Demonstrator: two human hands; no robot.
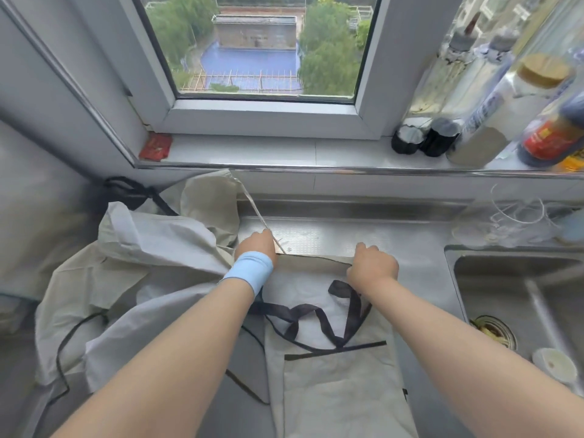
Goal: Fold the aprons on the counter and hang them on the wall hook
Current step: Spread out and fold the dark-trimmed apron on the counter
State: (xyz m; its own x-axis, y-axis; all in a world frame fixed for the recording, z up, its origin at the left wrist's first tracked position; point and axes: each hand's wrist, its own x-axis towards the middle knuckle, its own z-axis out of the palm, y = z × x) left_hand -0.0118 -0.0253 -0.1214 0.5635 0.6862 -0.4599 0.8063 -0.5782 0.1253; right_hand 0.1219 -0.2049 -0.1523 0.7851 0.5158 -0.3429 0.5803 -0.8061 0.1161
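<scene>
Gripping apron (331, 384) far edge, right hand (373, 267)

- left hand (256, 246): fingers hidden behind its own back. you cannot tell whether they pinch the pale strap (252, 206) or the cloth edge.
- right hand (373, 267): grips the top edge of the flat apron (331, 390), fingertips tucked out of sight.
- flat apron: lower part cut off by the bottom edge, as are both your forearms.
- crumpled heap (142, 263): number of aprons in it cannot be told.
- bottles (550, 137) on the sill: blurred, labels unreadable, the outermost cut off at the right.
- sink (505, 279): cut off at the right.
- red packet (155, 147): print too blurred to read.
</scene>
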